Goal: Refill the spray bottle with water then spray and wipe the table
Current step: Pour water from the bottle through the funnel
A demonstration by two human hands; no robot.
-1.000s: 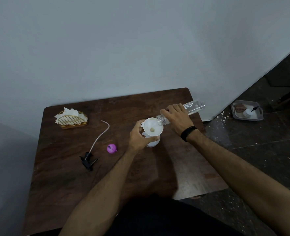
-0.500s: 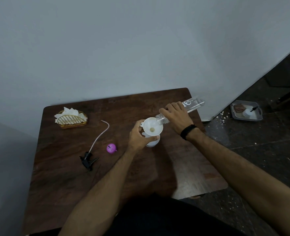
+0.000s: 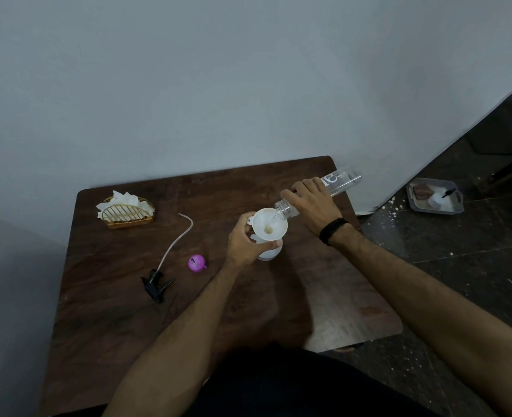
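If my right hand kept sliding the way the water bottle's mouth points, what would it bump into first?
Most likely the white funnel: the right hand tips the water bottle down and left, its mouth over the funnel's rim. Beyond sits the left hand. Depth is uncertain.

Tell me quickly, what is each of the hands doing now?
Left hand: closed around the white spray bottle, under the funnel.
Right hand: closed around the clear water bottle, tilted over the funnel.

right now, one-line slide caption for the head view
Right hand tips clear plastic water bottle into white funnel on white spray bottle, steadied by left hand.
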